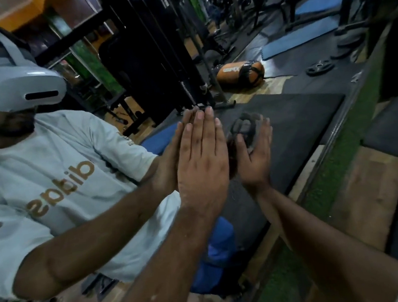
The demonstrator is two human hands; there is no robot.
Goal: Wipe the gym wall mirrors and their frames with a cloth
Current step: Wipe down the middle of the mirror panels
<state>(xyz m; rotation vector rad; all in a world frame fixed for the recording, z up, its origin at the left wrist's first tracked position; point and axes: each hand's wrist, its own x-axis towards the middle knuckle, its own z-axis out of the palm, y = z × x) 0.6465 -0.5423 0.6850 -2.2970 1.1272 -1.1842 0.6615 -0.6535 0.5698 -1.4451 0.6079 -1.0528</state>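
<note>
The mirror (291,126) fills most of the view, its frame (337,132) running diagonally at the right. In the glass shows the person's reflection in a pale shirt (68,168), with an orange bag (238,74) on the floor behind. The left hand (201,160) lies flat on the glass, fingers straight. The right hand (254,158) presses a dark cloth (245,127) against the mirror, fingers wrapped around it.
</note>
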